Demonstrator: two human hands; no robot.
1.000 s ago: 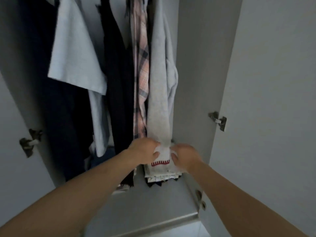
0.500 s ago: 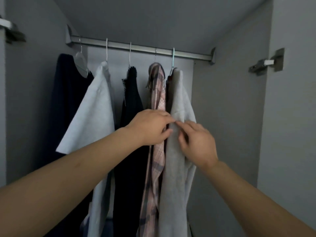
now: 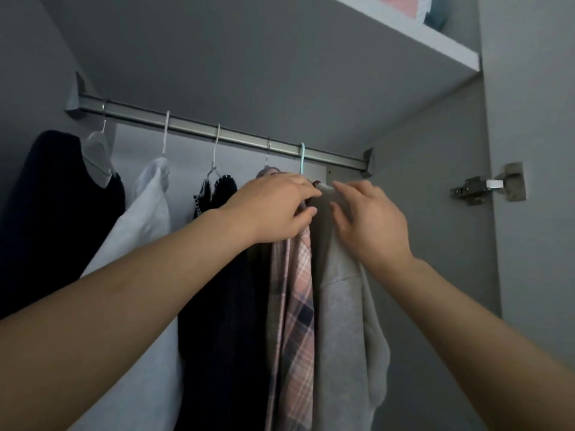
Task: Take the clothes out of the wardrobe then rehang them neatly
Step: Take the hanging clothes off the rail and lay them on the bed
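**Both hands at the shoulders of the grey sweatshirt**

We face the open grey wardrobe (image 3: 249,57), its wide upper shelf (image 3: 404,35) slanting across the top right. Below it runs the long silver metal hanging rail (image 3: 199,129), carrying five garments. From left to right we see a large dark navy top (image 3: 46,197) on a white hanger, a pale blue-white shirt (image 3: 140,219), a black knitted top (image 3: 224,306), a pink plaid shirt (image 3: 298,306), and the light grey sweatshirt (image 3: 345,321), which hangs furthest right on a mint green plastic hanger (image 3: 302,160).

Our left hand (image 3: 270,209) is curled, pinching cloth at the top where the plaid shirt meets the sweatshirt. Our right hand (image 3: 370,219) holds the sweatshirt's shoulder, fingers bent over its top edge. A small metal door hinge (image 3: 488,186) sits on the right wall.
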